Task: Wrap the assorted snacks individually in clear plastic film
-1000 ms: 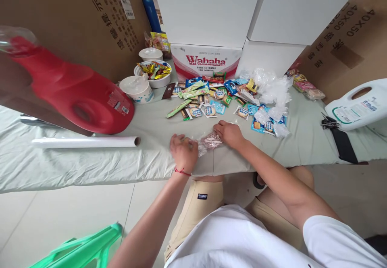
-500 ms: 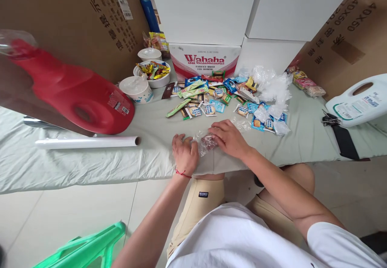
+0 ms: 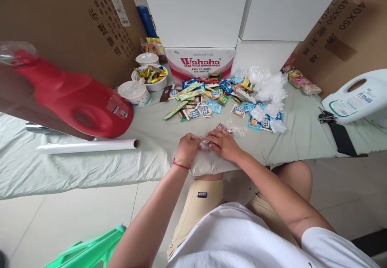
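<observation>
A clear plastic bag with reddish-brown contents lies near the front edge of the covered table. My left hand is closed, its thumb and fingers pinching the bag's crumpled left end. Across the bag's middle my right hand presses with its fingers bent over the plastic. Some of the brown contents show just beyond the right fingers; the rest is hidden under the hand. Behind both hands lies a loose pile of small wrapped snacks, with crumpled clear plastic at its right.
On the left are a red detergent bottle, a white roll and paper tubs. A Wahaha carton stands at the back. To the right are a white detergent bottle and a black phone-like object.
The left fingers have closed into a tighter pinch on the bag's end. The brown contents, earlier between the hands, now show beyond the right fingers. The view has shifted slightly.
</observation>
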Motion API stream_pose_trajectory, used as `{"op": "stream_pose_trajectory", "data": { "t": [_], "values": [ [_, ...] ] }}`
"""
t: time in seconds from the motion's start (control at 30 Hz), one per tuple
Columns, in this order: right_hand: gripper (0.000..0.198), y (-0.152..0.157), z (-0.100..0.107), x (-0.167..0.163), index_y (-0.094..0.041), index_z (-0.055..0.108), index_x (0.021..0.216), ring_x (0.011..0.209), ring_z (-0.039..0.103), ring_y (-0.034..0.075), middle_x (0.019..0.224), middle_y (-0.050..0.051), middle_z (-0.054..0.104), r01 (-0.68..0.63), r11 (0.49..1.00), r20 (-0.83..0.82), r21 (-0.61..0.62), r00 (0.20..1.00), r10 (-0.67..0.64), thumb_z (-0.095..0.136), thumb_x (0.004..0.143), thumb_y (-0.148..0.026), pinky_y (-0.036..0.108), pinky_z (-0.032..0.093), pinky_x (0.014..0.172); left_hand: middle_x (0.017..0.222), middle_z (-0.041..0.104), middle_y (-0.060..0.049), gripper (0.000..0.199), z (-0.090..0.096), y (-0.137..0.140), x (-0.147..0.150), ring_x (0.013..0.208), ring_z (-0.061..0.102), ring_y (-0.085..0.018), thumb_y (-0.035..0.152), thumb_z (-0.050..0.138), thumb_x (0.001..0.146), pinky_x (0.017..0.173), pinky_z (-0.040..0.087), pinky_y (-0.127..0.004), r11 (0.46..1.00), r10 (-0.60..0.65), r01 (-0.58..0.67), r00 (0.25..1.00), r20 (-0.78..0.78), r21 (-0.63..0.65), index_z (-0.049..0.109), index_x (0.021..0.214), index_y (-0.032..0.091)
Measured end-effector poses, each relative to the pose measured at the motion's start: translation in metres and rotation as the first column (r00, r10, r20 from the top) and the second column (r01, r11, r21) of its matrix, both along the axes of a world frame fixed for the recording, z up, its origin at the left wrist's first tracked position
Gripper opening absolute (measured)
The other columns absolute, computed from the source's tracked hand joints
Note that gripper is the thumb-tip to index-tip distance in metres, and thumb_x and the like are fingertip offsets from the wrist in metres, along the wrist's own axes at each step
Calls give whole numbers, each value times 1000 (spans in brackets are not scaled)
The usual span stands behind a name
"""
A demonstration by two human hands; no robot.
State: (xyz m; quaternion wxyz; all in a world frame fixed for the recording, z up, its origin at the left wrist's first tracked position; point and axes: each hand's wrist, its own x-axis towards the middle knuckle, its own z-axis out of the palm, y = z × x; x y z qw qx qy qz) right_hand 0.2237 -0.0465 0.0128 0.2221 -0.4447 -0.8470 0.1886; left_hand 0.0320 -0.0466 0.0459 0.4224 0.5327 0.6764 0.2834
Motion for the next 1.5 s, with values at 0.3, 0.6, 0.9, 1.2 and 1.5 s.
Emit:
{"op": "stream_pose_trajectory", "data": {
  "t": [0.3, 0.6, 0.9, 1.2, 1.5],
  "values": [
    [53, 14, 16, 44, -28, 64, 146, 139, 52, 28, 147, 12, 62, 46, 996, -212, 76, 977, -29, 53, 96, -12, 56, 41, 119, 110, 75, -12, 32, 3, 0, 38, 110, 70, -27, 18, 43, 95, 99, 51, -37, 984, -87, 129, 951, -297, 125, 74, 100, 19],
    [21, 73, 37, 92, -16, 80, 99, 94, 65, 23, 92, 7, 75, 141, 961, -60, -239, 985, -160, 66, 94, -30, 34, 49, 91, 124, 60, -12, 40, 8, -18, 51, 95, 72, -26, 49, 51, 102, 73, 52, -34, 956, -176, 285, 742, -647, 67, 65, 127, 21],
    [48, 71, 23, 68, -12, 66, 135, 112, 65, 32, 131, 23, 68, 530, 827, 353, -190, 823, -446, 65, 98, -43, 35, 47, 88, 126, 58, -15, 52, 0, -24, 58, 107, 67, -28, 26, 40, 106, 71, 56, -32, 876, -293, 483, 540, -789, 5, 47, 157, 29],
    [26, 72, 40, 78, -12, 75, 105, 77, 62, 16, 91, 7, 76, 435, 859, 284, -271, 889, -360, 54, 101, -28, 25, 41, 67, 132, 58, -16, 58, 20, -7, 58, 101, 71, -32, 24, 43, 102, 77, 57, -39, 809, -449, 575, 472, -759, -121, 47, 159, 34],
    [23, 40, 69, 9, -14, 71, 117, 103, 71, 31, 110, 21, 74, 461, 887, 509, -28, 770, -384, 55, 100, -19, 36, 51, 85, 132, 59, -19, 52, 5, -6, 59, 101, 68, -31, 18, 35, 102, 82, 54, -42, 792, -431, 610, 532, -729, -23, 63, 145, 26]
  ]
}}
